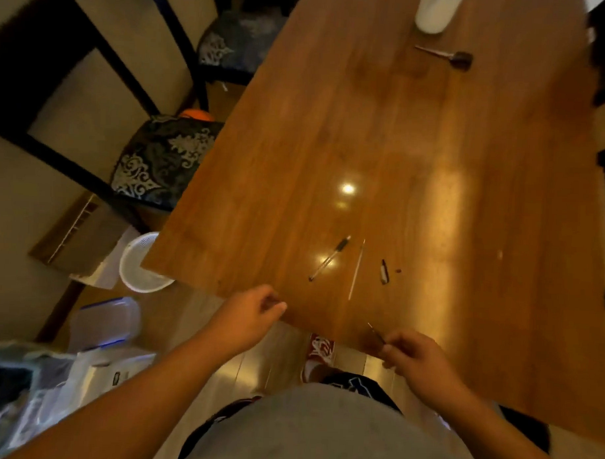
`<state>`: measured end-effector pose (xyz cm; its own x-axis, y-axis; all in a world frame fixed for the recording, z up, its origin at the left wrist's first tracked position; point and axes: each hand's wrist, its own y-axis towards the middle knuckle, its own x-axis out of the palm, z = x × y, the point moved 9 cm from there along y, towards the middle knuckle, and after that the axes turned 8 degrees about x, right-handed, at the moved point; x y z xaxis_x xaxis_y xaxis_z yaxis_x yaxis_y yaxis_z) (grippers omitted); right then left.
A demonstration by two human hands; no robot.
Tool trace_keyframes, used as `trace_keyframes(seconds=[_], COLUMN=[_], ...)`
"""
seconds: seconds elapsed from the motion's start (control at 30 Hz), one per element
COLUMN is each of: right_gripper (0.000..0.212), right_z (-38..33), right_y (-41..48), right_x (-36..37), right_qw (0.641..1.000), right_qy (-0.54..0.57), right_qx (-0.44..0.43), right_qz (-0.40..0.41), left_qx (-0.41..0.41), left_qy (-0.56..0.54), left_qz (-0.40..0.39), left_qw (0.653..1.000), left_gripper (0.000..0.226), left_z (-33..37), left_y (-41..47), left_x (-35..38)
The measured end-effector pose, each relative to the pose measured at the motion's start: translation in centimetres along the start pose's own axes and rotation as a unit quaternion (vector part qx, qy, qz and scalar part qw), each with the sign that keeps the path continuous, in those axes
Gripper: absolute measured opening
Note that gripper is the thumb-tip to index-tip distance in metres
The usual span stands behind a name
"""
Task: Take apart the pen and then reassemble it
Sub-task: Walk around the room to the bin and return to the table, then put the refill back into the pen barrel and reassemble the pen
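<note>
Pen parts lie on the wooden table (383, 136) near its front edge: a clear barrel with a black grip (329, 258), a thin white refill (356, 269), a dark cap (384, 272) and a tiny dark piece (398, 270). My right hand (416, 353) hovers at the table's near edge, its fingers pinched on a small thin dark pen piece (374, 331) that points up and left. My left hand (253, 311) is at the front edge, left of the parts, with fingers curled loosely; nothing shows in it.
A white cylinder (434, 10) and a dark-headed tool (447, 56) sit at the table's far end. Two patterned chairs (166, 159) stand on the left. A white basket (138, 264), a plastic box (106, 322) and bags (31, 391) lie on the floor left.
</note>
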<state>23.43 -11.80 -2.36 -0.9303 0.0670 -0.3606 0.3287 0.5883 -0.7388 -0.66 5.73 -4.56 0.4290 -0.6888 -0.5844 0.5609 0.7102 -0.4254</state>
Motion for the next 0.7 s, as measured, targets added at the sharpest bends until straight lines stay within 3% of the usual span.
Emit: trace_keyframes(seconds=[0.37,0.53,0.7], right_gripper=[0.012,0.008,0.010], right_z=[-10.6,-12.3,-11.6], right_y=[7.8,9.5,10.4], right_x=[-7.3,-8.4,-8.9], right_qw=[0.975,0.960,0.954], right_qy=[0.218,0.277,0.300], right_qx=[-0.036,-0.021,-0.001], right_qz=[-0.018,-0.035,-0.003], left_qx=[0.003,0.004,0.034], left_qy=[0.188,0.224,0.271], left_qz=[-0.021,-0.072,-0.099], left_qw=[0.982,0.972,0.957], left_gripper=[0.023,0.029,0.023], left_z=[8.0,8.6,9.0], left_y=[11.4,13.4,14.7], left_x=[1.7,3.1,3.8])
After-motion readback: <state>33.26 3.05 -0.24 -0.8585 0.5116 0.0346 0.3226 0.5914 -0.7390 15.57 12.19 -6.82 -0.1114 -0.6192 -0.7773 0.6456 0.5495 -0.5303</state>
